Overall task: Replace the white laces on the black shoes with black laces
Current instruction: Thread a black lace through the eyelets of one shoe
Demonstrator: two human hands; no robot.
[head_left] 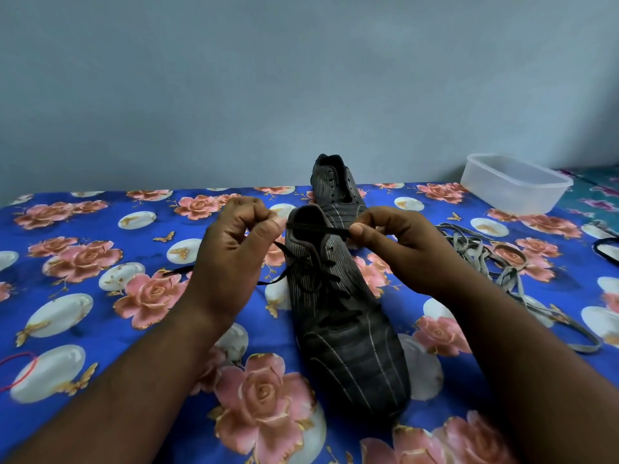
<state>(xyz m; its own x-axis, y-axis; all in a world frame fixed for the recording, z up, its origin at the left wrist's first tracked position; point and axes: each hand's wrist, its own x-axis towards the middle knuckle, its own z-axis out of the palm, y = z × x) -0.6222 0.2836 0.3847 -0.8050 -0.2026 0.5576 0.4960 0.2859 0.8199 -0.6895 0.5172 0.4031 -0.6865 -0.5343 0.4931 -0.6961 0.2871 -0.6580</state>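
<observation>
Where the blue rose-printed cloth (100,316) covers the table, the near black pinstriped shoe (348,333) lies toe toward the camera, threaded with a thin black lace (318,228); left hand (231,252) and right hand (398,252) each pinch that lace taut above its collar, beside discarded greyish-white flat laces (495,262), before the laceless second black shoe (335,189) and clear plastic tub (516,185)

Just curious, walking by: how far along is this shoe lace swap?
About halfway. The near shoe already carries a black lace, which the left hand and right hand pinch taut. The pale old laces lie aside. The far shoe shows bare eyelets; another black lace waits.
</observation>
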